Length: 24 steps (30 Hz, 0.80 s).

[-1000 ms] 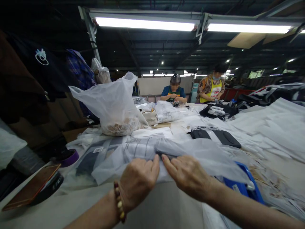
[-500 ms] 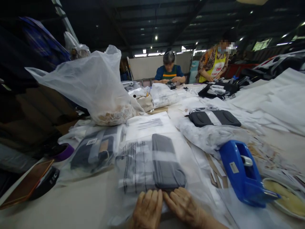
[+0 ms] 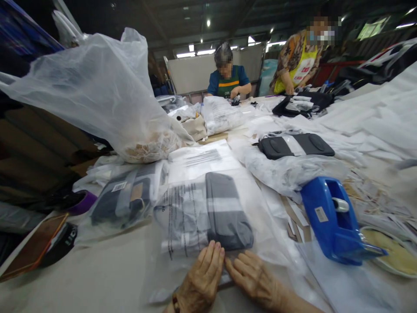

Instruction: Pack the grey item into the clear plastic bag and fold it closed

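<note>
- The left hand is lying flat at the bottom centre of the frame, fingers stretched out and together, pressing on the near edge of a clear plastic bag; it is gripping nothing.
- The right hand is lying just beside it, touching it at the fingertips, likewise flat and spread on the same bag edge.
- The clear plastic bag is resting on the counter in the lower centre of the frame, and a dark grey pouch is sitting inside it, just above the hands, beside printed black text on the bag.
- A second bagged dark item is lying to the left of it.
- A blue tape dispenser is standing at the lower right, near a shallow dish.
- A large white sack is filling the upper left of the frame.
- A black padded piece is lying at the centre right.
- Two other people are working at the far end, one in a blue top and one in a yellow apron.
- A purple tape roll is sitting at the left edge.
</note>
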Motion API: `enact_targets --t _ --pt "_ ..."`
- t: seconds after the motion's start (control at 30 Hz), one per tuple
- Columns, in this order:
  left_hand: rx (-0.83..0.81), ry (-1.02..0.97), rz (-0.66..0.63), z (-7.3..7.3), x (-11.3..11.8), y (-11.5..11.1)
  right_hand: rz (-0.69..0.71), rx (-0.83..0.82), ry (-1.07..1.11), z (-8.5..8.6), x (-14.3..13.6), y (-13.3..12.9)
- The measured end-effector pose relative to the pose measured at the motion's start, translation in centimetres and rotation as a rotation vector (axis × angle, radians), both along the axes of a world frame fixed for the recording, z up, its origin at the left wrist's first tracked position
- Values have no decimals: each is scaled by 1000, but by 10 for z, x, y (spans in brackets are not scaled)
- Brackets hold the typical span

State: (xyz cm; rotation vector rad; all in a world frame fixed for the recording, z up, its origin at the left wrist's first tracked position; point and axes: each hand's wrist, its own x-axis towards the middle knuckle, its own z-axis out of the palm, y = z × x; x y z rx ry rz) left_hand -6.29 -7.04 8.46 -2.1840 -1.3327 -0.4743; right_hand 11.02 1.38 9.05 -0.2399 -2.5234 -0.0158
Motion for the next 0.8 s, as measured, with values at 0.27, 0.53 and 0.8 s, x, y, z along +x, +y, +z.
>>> enact_targets --t 0.27,0.53,0.8 --pt "16 -1 -24 9 3 3 -44 -99 -46 14 6 -7" --pt "65 -59 -71 2 3 6 -448 -193 -65 34 73 23" --pt "116 -52 -50 2 7 9 -866 -687 27 2 79 59"
